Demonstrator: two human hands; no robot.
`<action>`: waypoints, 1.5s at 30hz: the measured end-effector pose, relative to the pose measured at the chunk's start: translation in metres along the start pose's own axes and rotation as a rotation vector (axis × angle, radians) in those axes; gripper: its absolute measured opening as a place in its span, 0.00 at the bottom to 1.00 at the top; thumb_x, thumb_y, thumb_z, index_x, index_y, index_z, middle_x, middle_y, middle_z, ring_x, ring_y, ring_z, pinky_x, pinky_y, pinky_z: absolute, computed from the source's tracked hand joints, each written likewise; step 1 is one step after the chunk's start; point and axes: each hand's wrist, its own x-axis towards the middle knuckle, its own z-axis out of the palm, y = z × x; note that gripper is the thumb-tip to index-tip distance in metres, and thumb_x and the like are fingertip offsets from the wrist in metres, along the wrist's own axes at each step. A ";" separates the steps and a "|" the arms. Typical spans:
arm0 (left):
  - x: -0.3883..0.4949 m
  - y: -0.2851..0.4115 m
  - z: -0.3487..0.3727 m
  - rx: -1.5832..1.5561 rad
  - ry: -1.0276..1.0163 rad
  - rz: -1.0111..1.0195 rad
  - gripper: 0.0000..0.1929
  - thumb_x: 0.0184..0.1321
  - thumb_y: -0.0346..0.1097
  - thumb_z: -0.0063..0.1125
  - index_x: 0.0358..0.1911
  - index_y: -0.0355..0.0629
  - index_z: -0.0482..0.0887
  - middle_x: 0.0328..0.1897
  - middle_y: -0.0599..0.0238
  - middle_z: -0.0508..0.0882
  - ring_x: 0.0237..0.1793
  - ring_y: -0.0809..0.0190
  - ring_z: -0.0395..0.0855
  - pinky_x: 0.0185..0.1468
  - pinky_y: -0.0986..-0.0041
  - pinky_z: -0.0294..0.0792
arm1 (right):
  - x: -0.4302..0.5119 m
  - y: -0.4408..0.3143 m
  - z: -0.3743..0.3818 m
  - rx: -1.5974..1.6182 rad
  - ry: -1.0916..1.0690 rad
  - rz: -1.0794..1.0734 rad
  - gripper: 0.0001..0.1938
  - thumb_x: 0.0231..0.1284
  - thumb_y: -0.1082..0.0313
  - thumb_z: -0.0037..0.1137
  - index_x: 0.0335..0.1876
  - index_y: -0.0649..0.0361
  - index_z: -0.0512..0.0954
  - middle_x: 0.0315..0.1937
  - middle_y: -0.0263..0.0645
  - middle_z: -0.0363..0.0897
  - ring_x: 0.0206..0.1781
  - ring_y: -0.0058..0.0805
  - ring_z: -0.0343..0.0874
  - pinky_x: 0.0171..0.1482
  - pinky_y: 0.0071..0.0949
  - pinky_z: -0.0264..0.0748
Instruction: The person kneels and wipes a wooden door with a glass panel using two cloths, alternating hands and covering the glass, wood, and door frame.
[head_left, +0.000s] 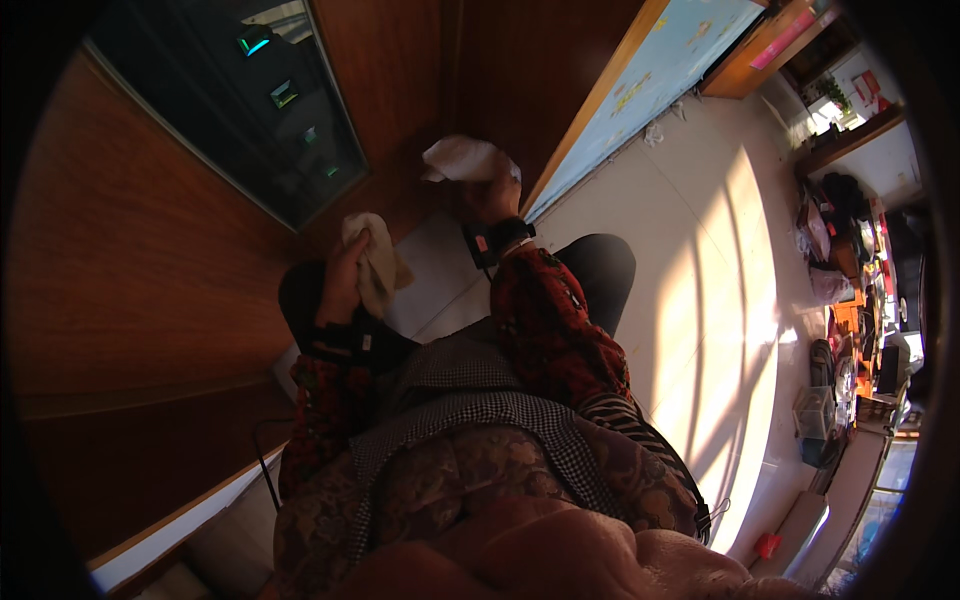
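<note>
A folded beige cloth (376, 259) is gripped in my left hand (343, 281), low in front of a wooden door (157, 247). My right hand (495, 193) holds a crumpled whitish cloth (463, 157) close to the dark wooden door frame (510, 82). Whether that cloth touches the wood cannot be made out. The door has a dark glass panel (247, 112) with several bright, bevel-like reflections on it. Both wrists carry dark bands, and a small black device (478, 246) sits by the right one.
My bent knees stand on either side of the pale tiled floor (442, 262). A wooden-edged, light blue patterned wall (637, 82) rises at right. Sunlight stripes the floor (712, 337) there. Far right are cluttered belongings (847, 292) and a clear plastic box (814, 412).
</note>
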 end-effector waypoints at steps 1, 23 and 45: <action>0.000 -0.001 0.000 0.009 -0.038 0.016 0.17 0.70 0.39 0.56 0.57 0.38 0.78 0.53 0.61 0.82 0.54 0.61 0.81 0.56 0.69 0.72 | 0.003 0.001 -0.001 0.163 0.018 0.164 0.27 0.65 0.43 0.55 0.58 0.56 0.73 0.38 0.41 0.81 0.33 0.35 0.82 0.32 0.34 0.81; 0.002 -0.004 -0.002 0.076 -0.016 0.051 0.17 0.70 0.42 0.56 0.55 0.37 0.80 0.53 0.61 0.83 0.52 0.62 0.81 0.53 0.69 0.73 | -0.011 -0.020 0.005 0.153 -0.076 -0.197 0.25 0.68 0.42 0.51 0.51 0.60 0.74 0.31 0.41 0.78 0.26 0.32 0.79 0.23 0.32 0.75; 0.003 -0.004 -0.001 0.052 -0.022 0.083 0.18 0.69 0.39 0.57 0.57 0.38 0.78 0.55 0.61 0.81 0.54 0.61 0.80 0.56 0.68 0.72 | -0.015 -0.038 0.000 -0.430 0.053 -0.659 0.30 0.67 0.38 0.51 0.50 0.64 0.76 0.34 0.44 0.81 0.31 0.34 0.83 0.27 0.32 0.78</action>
